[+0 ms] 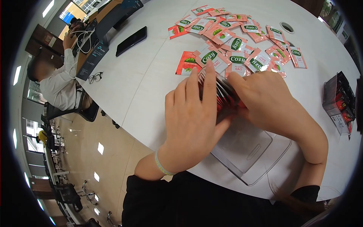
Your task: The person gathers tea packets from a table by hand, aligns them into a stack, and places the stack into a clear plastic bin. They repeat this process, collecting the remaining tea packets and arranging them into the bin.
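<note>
Many thin edges between two hands, and slipping looks the main risk

The stack of sachets (223,92) sits between the left grip (191,111) and the right grip (264,100), edges uppermost. The left grip lies along it with long, straight fingers; the right curls against the opposite side. Fingertips are partly hidden, so I cannot tell how firmly either pinches.

Uneven pressure could fan the slick wrappers and let some pop out, probably into the loose sachets (237,44) just beyond the left fingertips, where they would mix. Squeezing too hard might crease them. Below both hands, the clear container (242,155) could skid on the smooth desk (147,75) if a wrist pushed it.
</note>
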Available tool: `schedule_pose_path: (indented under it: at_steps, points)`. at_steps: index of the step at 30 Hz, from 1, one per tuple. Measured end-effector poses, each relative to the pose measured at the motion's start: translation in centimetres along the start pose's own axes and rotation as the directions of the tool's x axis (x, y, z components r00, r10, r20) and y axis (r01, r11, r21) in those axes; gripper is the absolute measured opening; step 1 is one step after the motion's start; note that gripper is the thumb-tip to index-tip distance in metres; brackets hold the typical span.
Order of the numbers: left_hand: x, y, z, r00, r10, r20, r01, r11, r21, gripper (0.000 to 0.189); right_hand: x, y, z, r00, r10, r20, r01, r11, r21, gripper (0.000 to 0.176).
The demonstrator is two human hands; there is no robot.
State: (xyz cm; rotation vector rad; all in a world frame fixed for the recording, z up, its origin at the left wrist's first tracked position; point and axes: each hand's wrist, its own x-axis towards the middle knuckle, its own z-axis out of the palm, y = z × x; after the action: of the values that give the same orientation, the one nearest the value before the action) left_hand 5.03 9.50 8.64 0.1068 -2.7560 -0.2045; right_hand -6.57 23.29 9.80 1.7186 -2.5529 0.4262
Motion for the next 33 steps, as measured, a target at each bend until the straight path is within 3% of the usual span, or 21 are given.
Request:
schedule_pose_path:
  at_steps: [2, 4, 10, 11, 13, 15, 18, 23, 24, 26, 27, 29, 30, 32, 33]
  points:
    - [0.4, 0.1, -0.1, 0.999, 0.035, 0.005, -0.035, 0.999, -0.022, 0.090, 0.0, 0.1, -0.1, 0.999, -0.008, 0.034, 0.008, 1.000, 0.002, 0.039]
    - [0.7, 0.0, 0.4, 0.999, 0.040, -0.013, -0.040, 0.999, -0.019, 0.089, 0.1, 0.0, -0.9, 0.985, 0.028, 0.167, -0.033, 0.999, 0.023, 0.040]
    - [0.7, 0.7, 1.1, 1.000, -0.011, 0.014, 0.010, 0.998, 0.065, 0.096, -0.4, 0.5, -1.5, 0.989, -0.039, 0.139, 0.036, 0.999, 0.023, 0.036]
    - [0.6, 0.7, 1.1, 1.000, -0.005, -0.006, 0.005, 0.999, 0.053, 0.094, -0.4, 0.4, -1.5, 0.993, -0.071, 0.097, 0.068, 0.997, 0.027, 0.031]
    - [0.6, 1.0, 1.8, 0.998, -0.027, -0.052, 0.032, 0.995, 0.095, 0.091, -0.3, 0.4, -1.5, 0.991, -0.027, 0.135, 0.028, 1.000, -0.004, 0.037]
    - [1.0, 1.3, 3.5, 0.979, -0.044, -0.199, 0.079, 0.983, 0.168, 0.084, -0.4, 0.8, -1.2, 0.991, -0.070, 0.113, 0.066, 0.997, 0.038, 0.040]
    - [1.6, 1.6, 4.7, 0.972, -0.067, -0.224, 0.126, 0.957, 0.260, 0.078, -0.2, 1.2, -1.3, 0.988, -0.060, 0.140, 0.052, 0.997, 0.062, 0.046]
    - [0.9, 1.4, 3.7, 0.984, -0.025, -0.179, 0.045, 0.993, 0.107, 0.079, -0.2, 0.8, -1.5, 0.984, -0.052, 0.173, 0.042, 0.997, 0.057, 0.047]
    - [0.8, 1.3, 3.5, 0.985, -0.026, -0.172, 0.048, 0.991, 0.126, 0.080, -0.2, 0.6, -1.7, 0.981, 0.006, 0.196, -0.013, 0.999, 0.038, 0.047]
    - [0.9, 1.1, 3.3, 0.986, -0.020, -0.165, 0.047, 0.986, 0.163, 0.083, -0.3, 0.6, -1.9, 0.978, -0.077, 0.194, 0.070, 0.997, 0.043, 0.043]
    - [1.1, 1.3, 3.2, 0.987, 0.000, -0.161, 0.019, 0.993, 0.115, 0.083, -0.2, 0.8, -2.0, 0.976, -0.027, 0.215, 0.024, 1.000, 0.018, 0.043]
    - [1.2, 1.4, 2.9, 0.992, -0.043, -0.116, 0.064, 0.981, 0.184, 0.058, -0.1, 0.9, -1.9, 0.966, -0.053, 0.253, 0.032, 0.996, 0.083, 0.041]
    - [1.2, 1.4, 2.9, 0.993, -0.036, -0.112, 0.053, 0.987, 0.154, 0.058, -0.2, 0.9, -1.9, 0.962, -0.026, 0.271, 0.008, 0.998, 0.069, 0.041]
    - [1.1, 0.9, 2.6, 0.992, -0.004, -0.122, 0.024, 0.987, 0.158, 0.086, -0.1, 1.0, -1.8, 0.971, -0.046, 0.235, 0.023, 0.995, 0.102, 0.038]
    - [1.0, 0.5, 1.8, 0.997, 0.022, -0.076, -0.016, 0.996, 0.083, 0.090, -0.2, 1.2, -1.2, 0.984, -0.057, 0.169, 0.044, 0.996, 0.080, 0.048]
